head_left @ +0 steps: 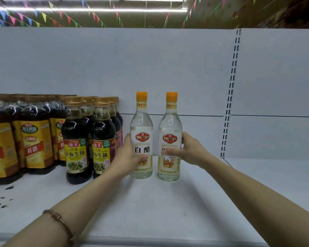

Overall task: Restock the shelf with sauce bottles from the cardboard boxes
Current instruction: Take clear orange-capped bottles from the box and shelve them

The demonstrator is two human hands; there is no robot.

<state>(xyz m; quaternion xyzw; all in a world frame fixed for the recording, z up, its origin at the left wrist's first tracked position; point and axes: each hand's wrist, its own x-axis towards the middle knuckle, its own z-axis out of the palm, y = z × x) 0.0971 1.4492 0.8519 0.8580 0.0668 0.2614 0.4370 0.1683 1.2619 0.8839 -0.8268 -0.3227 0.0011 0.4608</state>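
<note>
Two clear vinegar bottles with orange caps stand upright, side by side, on the white shelf (150, 202). My left hand (127, 155) grips the left vinegar bottle (141, 129) around its label, thumb across the front. My right hand (187, 150) grips the right vinegar bottle (170, 127) the same way from its right side. Both bottle bases look to be resting on the shelf board. No cardboard box is in view.
Dark soy sauce bottles (77, 139) with gold caps stand in rows just left of my left hand. Further left are shrink-wrapped packs of cooking wine (34, 136). A slotted upright (230, 97) divides the white back panel; bare shelf board lies right of the vinegar bottles.
</note>
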